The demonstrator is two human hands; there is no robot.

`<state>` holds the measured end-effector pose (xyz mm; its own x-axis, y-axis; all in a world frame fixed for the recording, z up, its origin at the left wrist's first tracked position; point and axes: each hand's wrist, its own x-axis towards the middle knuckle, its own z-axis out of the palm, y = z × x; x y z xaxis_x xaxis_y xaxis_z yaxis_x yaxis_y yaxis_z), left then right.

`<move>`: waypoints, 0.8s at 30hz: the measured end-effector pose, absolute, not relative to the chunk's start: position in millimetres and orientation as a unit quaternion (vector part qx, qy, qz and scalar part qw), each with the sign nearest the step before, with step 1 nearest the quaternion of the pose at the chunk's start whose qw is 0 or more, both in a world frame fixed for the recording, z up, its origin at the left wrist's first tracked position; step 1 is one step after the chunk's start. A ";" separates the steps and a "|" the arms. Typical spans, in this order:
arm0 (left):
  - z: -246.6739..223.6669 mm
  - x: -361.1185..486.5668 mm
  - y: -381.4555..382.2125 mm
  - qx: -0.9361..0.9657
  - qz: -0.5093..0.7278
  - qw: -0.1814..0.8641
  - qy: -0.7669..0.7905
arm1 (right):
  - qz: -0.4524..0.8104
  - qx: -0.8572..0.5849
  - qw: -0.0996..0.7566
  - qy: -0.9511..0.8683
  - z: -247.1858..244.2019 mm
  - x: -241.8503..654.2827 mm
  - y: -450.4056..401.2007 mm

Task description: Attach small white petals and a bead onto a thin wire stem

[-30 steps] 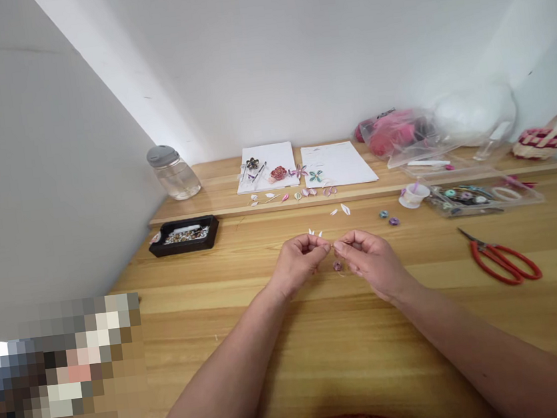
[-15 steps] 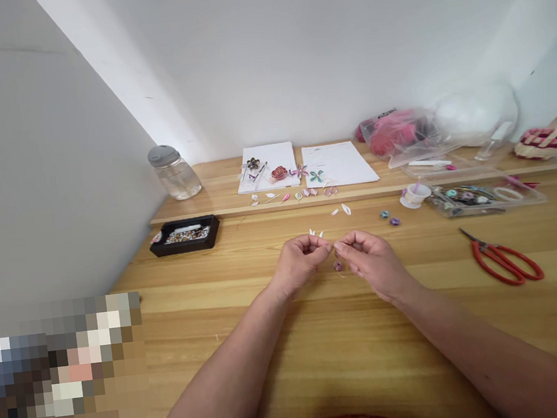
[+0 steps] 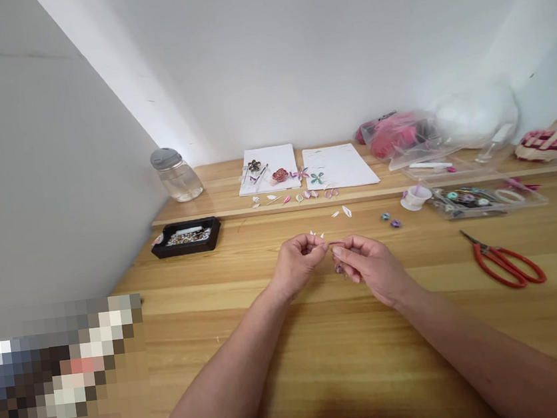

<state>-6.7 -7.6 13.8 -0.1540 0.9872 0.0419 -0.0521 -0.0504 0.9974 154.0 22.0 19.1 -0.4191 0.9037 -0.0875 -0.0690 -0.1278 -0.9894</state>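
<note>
A thin reddish-pink strand (image 3: 333, 243) stretches between my two hands above the middle of the table; whether it is thread or wire I cannot tell. My left hand (image 3: 303, 258) pinches one end between thumb and forefinger. On the other side my right hand (image 3: 365, 259) grips the strand with its fingertips. A small purple bobbin (image 3: 339, 268) lies just below the right fingertips, partly hidden by them. Behind my left fingers, small white petal-shaped pieces (image 3: 316, 234) show only in part. Two more white petals (image 3: 346, 211) lie farther back.
Red-handled scissors (image 3: 509, 263) rest at the right. Behind them are a clear box of small supplies (image 3: 479, 203), a white spool (image 3: 415, 197) and two small bobbins (image 3: 395, 224). A black bead tray (image 3: 186, 237) and a water bottle (image 3: 176, 173) stand left. Finished flowers (image 3: 281, 175) lie on the back ledge.
A short reddish length now shows between the fingertips, which were almost together before. My right fingers have shifted slightly and curl more over the purple bobbin.
</note>
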 end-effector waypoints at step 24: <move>29.1 -12.9 -17.1 0.602 0.465 0.468 0.450 | 0.517 -0.397 0.366 -0.664 31.8 172.6 44.7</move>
<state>-12.9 -17.1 29.1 0.1623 0.9769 0.1391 0.1071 -0.1576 0.9817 172.6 44.7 31.8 -0.4170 0.9056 0.0768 0.1484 0.1513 -0.9773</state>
